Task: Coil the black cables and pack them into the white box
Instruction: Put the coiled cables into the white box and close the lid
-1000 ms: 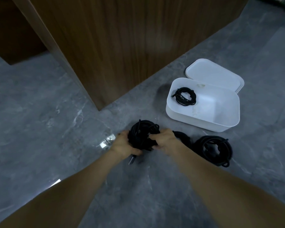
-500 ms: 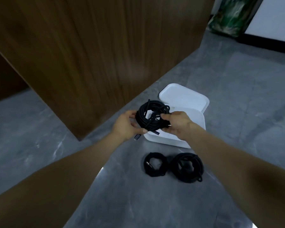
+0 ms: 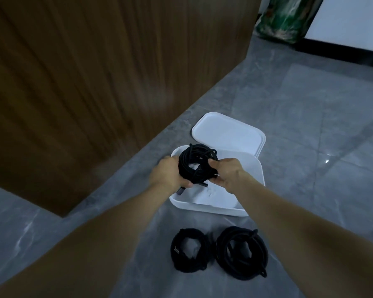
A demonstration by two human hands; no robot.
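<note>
1. Head view, hands: both forearms reach forward from the bottom corners and meet over the white box [image 3: 211, 206]. The left hand [image 3: 167, 175] wraps its fingers round the left side of a coiled black cable [image 3: 195, 164], thumb underneath near a dangling plug end. The right hand [image 3: 228, 174] pinches the coil's right side, fingers curled over the strands and thumb below. The coil is held between them above the open box, over its left part.

2. Head view, box: smooth white plastic, rectangular with rounded corners, standing on the floor [image 3: 310, 125]. Its lid [image 3: 227, 134] is the same rounded shape with a raised rim, and it rests against the box's far edge.

3. Head view, other cables: two more coils lie on the floor just in front of the box, side by side. The smaller coil [image 3: 188, 252] on the left looks matte and tightly wound; the larger coil [image 3: 242, 253] has thicker, glossier loops.

4. Head view, surroundings: the floor is polished grey stone with pale veining. A wood-grain panel [image 3: 95, 72] rises on the left.
</note>
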